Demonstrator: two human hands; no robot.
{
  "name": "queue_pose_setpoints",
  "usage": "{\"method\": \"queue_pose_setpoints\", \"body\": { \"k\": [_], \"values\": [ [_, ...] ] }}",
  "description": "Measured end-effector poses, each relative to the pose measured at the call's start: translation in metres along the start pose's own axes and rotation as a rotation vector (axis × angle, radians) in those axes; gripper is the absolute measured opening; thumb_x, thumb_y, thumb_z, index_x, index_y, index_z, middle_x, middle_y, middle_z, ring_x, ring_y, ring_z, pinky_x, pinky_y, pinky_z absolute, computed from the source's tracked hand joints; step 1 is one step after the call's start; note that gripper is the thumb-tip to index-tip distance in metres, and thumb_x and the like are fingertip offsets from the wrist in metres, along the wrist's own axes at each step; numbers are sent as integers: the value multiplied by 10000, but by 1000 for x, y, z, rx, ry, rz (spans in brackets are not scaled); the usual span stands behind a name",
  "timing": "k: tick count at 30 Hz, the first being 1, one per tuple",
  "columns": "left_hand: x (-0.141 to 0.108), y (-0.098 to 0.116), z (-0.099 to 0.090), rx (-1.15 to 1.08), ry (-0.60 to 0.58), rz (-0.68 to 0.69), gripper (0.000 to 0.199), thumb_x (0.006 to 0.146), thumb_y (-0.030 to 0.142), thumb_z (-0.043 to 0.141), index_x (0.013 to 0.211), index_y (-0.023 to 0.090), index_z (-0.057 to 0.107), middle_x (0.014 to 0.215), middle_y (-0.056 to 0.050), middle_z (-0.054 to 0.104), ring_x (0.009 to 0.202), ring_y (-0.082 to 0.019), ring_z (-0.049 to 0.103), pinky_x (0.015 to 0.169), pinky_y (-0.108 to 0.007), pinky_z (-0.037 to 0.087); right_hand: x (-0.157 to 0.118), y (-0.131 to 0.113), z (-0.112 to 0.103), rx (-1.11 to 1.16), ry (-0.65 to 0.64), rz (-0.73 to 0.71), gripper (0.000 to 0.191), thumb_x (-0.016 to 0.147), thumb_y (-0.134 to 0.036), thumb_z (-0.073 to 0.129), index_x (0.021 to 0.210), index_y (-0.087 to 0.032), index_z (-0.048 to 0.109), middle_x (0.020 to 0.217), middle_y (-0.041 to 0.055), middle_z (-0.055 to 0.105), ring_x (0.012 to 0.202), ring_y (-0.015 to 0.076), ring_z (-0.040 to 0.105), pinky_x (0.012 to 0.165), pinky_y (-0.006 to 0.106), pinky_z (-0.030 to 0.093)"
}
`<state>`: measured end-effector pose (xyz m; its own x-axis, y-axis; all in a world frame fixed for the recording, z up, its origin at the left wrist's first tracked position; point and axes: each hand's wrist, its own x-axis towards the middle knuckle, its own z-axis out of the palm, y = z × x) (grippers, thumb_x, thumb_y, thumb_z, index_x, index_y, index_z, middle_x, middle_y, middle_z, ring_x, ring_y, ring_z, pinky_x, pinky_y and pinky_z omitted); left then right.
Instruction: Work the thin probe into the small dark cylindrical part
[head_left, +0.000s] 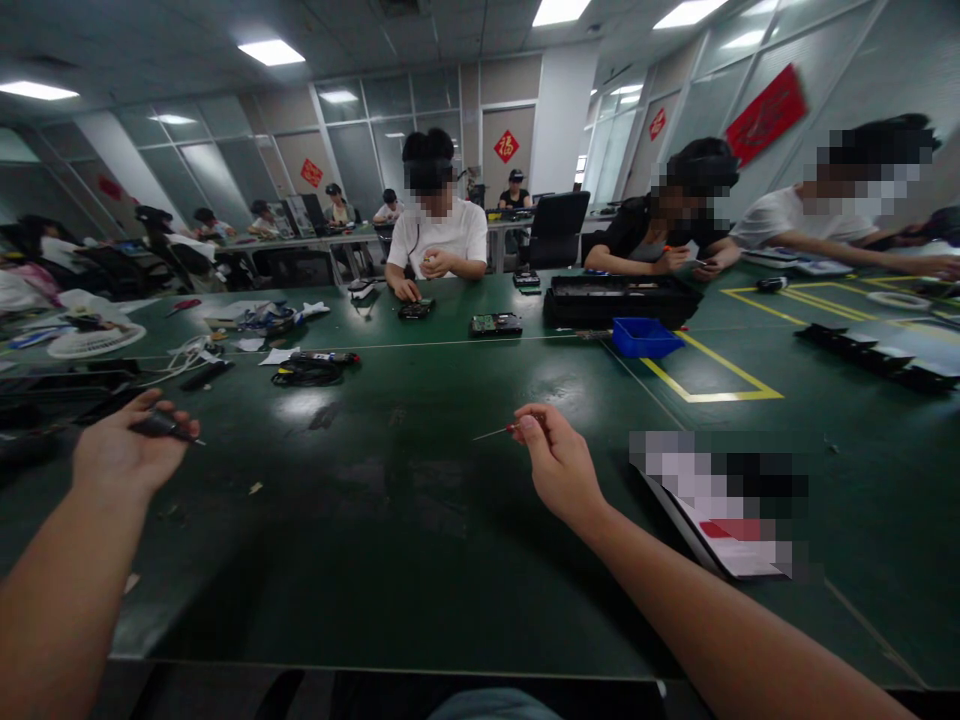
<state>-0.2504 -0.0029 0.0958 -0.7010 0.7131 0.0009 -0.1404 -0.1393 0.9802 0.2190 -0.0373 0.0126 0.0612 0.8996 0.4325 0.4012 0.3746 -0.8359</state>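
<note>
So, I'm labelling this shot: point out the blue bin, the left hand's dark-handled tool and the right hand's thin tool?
Blue bin [643, 343]: head view, side wall.
Dark-handled tool [160, 425]: head view, handle.
Thin tool [492, 434]: head view, shaft.

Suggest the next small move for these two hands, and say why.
Probably lower the dark tool from the left hand onto the green table: the right hand already holds a thin tool with a red part, so neither hand looks free, and bare tabletop lies between them.
</note>
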Motion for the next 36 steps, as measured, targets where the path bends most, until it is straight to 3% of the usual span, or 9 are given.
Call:
{"method": "queue_pose_setpoints", "body": {
  "k": [2, 4, 9, 15, 20, 24, 28, 32, 36],
  "values": [
    [-16, -7, 27, -127, -51, -77, 202, 790, 4, 390, 860, 133, 529, 663, -15, 496, 620, -144, 469, 660, -301, 442, 0, 1, 0, 6, 2, -6, 249, 1008, -408, 443, 1050, -223, 604, 897, 57, 716, 845, 217, 686, 757, 352, 505],
    [-34, -14, 54, -206, -190, -115, 203, 770, 37, 433, 902, 128, 558, 685, -19, 499, 629, -149, 476, 657, -308, 448, 0, 2, -1, 11, 12, -11, 247, 1008, -409, 446, 1050, -223, 603, 897, 55, 713, 850, 215, 684, 770, 353, 504],
    [-84, -35, 113, -193, -444, -195, 272, 726, 36, 456, 945, 134, 584, 724, -24, 515, 599, -137, 470, 602, -274, 445, 1, 6, -2, 29, 26, -4, 252, 1005, -420, 453, 1040, -222, 606, 886, 49, 705, 846, 212, 678, 775, 355, 503],
    [-149, -57, 158, -93, -797, -258, 356, 659, 68, 516, 996, 130, 613, 765, -38, 542, 672, -150, 528, 635, -266, 440, 2, 6, -1, 56, 50, 29, 281, 995, -457, 464, 1033, -225, 618, 879, 47, 701, 837, 213, 675, 778, 356, 506],
    [-190, -78, 173, 79, -1046, -139, 360, 705, 137, 494, 1041, 154, 621, 847, -45, 562, 756, -171, 535, 735, -314, 437, 4, 7, 0, 64, 70, 42, 280, 983, -469, 474, 1033, -230, 611, 912, 51, 700, 867, 223, 667, 783, 356, 502],
    [-205, -106, 173, 411, -1183, 137, 535, 676, 85, 551, 1198, 203, 552, 1023, -50, 588, 930, -199, 565, 860, -344, 442, 4, 8, 1, -6, 30, 42, 252, 985, -426, 455, 1078, -237, 593, 946, 54, 710, 909, 236, 673, 796, 364, 494],
    [-205, -124, 170, 543, -1199, 297, 505, 766, 58, 551, 1246, 206, 504, 1100, -72, 620, 1016, -216, 593, 925, -374, 457, 5, 4, 0, -92, -14, 41, 251, 988, -406, 446, 1014, -226, 619, 880, 47, 721, 833, 225, 680, 751, 350, 485],
    [-194, -127, 167, 607, -1185, 407, 337, 822, 127, 626, 1145, 224, 619, 1142, -70, 645, 1056, -242, 607, 952, -407, 474, 4, -3, -1, -175, -85, 69, 317, 951, -475, 521, 801, -224, 643, 727, 22, 699, 679, 203, 643, 633, 325, 447],
    [-181, -132, 167, 587, -1183, 524, 319, 818, 109, 645, 1110, 233, 677, 1198, -63, 648, 1149, -242, 585, 1063, -431, 428, 2, -3, 0, -112, -120, 84, 325, 926, -479, 557, 745, -222, 637, 667, 6, 669, 621, 182, 608, 597, 314, 436]
  ]
}}
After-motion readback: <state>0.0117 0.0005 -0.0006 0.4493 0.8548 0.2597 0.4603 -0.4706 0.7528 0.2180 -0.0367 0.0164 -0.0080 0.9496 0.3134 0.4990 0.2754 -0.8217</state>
